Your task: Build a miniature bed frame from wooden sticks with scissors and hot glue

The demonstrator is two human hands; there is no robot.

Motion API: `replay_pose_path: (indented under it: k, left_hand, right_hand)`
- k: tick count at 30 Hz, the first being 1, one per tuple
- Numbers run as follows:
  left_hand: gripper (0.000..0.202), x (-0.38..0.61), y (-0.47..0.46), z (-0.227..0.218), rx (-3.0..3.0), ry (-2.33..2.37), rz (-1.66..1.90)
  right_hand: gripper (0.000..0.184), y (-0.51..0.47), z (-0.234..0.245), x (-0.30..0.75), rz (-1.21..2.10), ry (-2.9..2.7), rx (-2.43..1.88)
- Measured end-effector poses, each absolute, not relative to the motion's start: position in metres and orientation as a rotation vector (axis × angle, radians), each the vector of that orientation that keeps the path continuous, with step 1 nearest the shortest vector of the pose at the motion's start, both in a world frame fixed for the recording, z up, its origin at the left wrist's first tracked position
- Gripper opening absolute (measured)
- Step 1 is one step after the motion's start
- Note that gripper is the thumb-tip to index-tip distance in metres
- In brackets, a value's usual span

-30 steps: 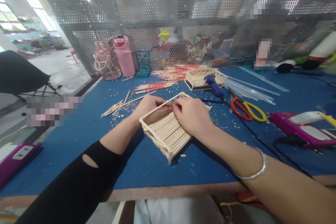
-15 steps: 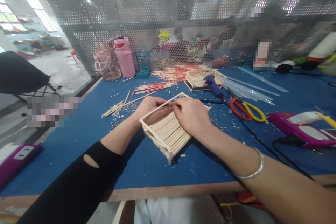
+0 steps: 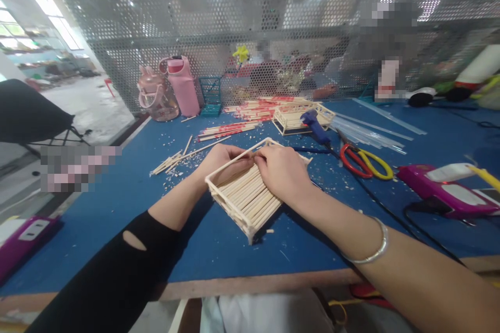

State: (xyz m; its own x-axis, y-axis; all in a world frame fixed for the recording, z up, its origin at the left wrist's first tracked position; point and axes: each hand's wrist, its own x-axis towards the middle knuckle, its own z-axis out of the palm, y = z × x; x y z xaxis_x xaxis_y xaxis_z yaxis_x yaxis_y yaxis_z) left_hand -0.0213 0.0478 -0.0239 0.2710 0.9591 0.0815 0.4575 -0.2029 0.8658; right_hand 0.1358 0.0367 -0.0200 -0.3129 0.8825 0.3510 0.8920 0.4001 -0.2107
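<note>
A small tray of wooden sticks (image 3: 250, 195) rests tilted on the blue tabletop, its slatted floor framed by low stick rails. My left hand (image 3: 226, 164) reaches round its far left side, the fingers curled inside over the rail. From the right, my right hand (image 3: 283, 169) bends over the tray with thumb and fingers pinched near the far corner, close to the left fingertips. Whatever lies between the fingertips is too hidden to make out. Beyond the hands stands a second stick tray (image 3: 285, 119) with a blue glue gun (image 3: 315, 127) leaning at it.
Chopsticks with red wrappers (image 3: 265, 108) and loose cut sticks (image 3: 167, 162) lie behind and left. To the right are red-and-yellow scissors (image 3: 365, 162), clear glue sticks (image 3: 361, 135), a purple power strip (image 3: 445, 190) and black cables. A pink bottle (image 3: 184, 88) stands by the mesh screen.
Both hands keep nearly the same grip on the tray. The whole view has shifted very slightly, with no other clear movement.
</note>
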Motion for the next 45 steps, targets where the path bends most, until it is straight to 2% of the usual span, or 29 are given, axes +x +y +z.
replay_pose_path:
  k: [45]
  left_hand:
    - [0.031,-0.0212,0.0494,-0.0244,1.800,1.280,0.811]
  right_hand:
    - [0.027,0.0390,-0.0199,0.1367,-0.043,-2.266,-1.520]
